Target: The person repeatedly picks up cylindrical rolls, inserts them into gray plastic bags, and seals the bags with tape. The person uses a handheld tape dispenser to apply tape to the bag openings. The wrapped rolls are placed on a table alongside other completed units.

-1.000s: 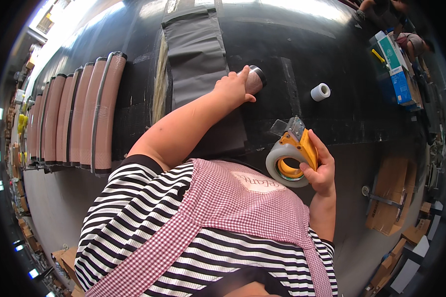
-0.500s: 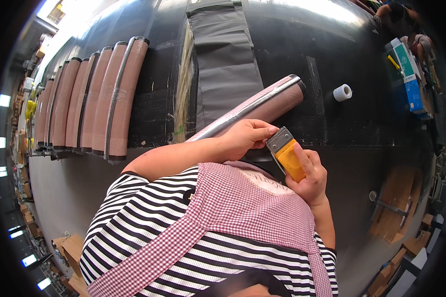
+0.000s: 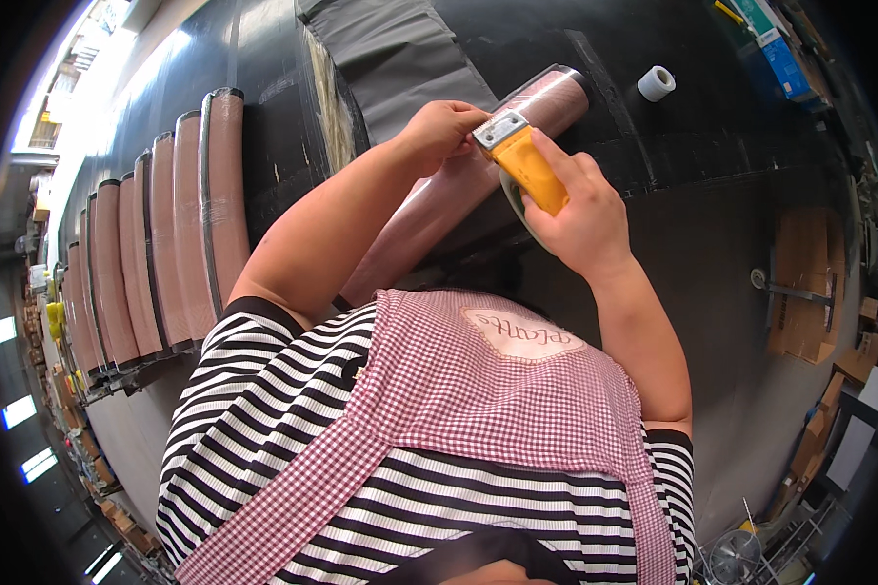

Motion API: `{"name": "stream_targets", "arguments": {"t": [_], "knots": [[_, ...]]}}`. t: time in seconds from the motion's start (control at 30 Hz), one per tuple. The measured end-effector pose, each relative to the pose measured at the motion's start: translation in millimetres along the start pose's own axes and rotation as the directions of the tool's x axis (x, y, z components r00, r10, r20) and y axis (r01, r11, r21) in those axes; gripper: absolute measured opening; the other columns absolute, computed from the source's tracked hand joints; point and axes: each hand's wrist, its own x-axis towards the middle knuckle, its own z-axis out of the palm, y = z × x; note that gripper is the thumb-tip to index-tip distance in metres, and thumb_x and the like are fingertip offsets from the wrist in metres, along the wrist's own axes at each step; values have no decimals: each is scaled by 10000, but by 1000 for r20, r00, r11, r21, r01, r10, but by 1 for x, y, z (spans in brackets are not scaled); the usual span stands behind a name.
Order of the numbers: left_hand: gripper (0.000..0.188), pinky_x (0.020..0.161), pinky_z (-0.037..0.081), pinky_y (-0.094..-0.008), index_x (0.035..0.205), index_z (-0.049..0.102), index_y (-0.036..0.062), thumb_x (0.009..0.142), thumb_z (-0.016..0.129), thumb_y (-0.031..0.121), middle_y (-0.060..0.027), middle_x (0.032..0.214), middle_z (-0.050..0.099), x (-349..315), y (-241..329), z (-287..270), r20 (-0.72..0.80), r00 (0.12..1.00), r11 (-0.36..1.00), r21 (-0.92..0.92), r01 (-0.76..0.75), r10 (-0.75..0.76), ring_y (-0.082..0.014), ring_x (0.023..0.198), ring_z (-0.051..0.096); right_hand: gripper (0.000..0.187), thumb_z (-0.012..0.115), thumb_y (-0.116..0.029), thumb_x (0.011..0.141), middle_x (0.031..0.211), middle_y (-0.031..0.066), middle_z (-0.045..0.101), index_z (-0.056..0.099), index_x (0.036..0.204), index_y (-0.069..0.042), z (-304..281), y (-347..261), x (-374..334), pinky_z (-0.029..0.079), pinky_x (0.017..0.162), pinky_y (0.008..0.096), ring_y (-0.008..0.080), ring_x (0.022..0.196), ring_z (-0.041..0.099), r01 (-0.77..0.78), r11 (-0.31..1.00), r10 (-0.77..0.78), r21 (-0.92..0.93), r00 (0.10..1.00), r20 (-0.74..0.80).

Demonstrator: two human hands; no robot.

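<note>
My right hand (image 3: 585,214) is wrapped round a yellow hand-held tape dispenser (image 3: 529,166) with a metal head; part of a pale roll shows beneath it. Close to that head, my left hand (image 3: 443,135) is closed in a pinch. What lies between its fingertips is too small to make out, though they are at the dispenser's front edge. Under both hands a pink rolled mat (image 3: 429,222) in clear film lies slanted, its dark-edged end at the upper right. The hands hide part of it.
Several wrapped pink rolls (image 3: 178,219) lie side by side at the left of the black table (image 3: 273,127). Grey sheeting (image 3: 390,58) runs beyond my hands beside pale strands (image 3: 330,107). A white tape roll (image 3: 656,84) stands right; blue and green boxes (image 3: 782,63) are farther off.
Both hands and the tape dispenser have moved up and away from my body, over the rolled mat. The view has shifted, and the dispenser's head now sits above the mat.
</note>
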Motion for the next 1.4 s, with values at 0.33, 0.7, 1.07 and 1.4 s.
{"name": "stream_targets", "arguments": {"t": [0.33, 0.7, 1.07, 1.4], "knots": [[128, 586, 411, -203, 930, 645, 39, 907, 635, 164, -17, 839, 649, -2, -12, -15, -31, 996, 984, -153, -90, 86, -65, 705, 565, 714, 714, -225, 743, 950, 104, 534, 443, 1403, -228, 3, -24, 1, 545, 714, 387, 286, 779, 643, -45, 999, 46, -22, 997, 59], [97, 542, 367, -233, 884, 651, 48, 876, 637, 143, 16, 721, 525, -18, -7, -36, -112, 992, 996, -56, -70, 63, -77, 599, 428, 715, 731, -194, 681, 964, 85, 551, 512, 1362, -222, -12, -13, -78, 554, 644, 346, 248, 723, 642, -63, 995, 71, -74, 990, 123], [164, 554, 424, -266, 866, 668, 35, 830, 653, 195, -29, 764, 626, -11, -13, -54, -147, 979, 879, 474, -54, 139, -101, 601, 514, 674, 693, -226, 719, 962, 99, 533, 500, 1364, -210, 11, -14, -61, 550, 664, 375, 277, 724, 635, -92, 984, 124, -155, 969, 216], [322, 891, 467, -413, 1141, 586, 36, 899, 516, 236, -216, 1055, 653, 0, -20, -61, -145, 989, 499, 860, 106, 41, -368, 1022, 603, 692, 695, -243, 725, 943, 122, 521, 468, 1377, -193, 8, -20, -41, 543, 712, 402, 304, 764, 639, -92, 974, 162, -207, 923, 350]]}}
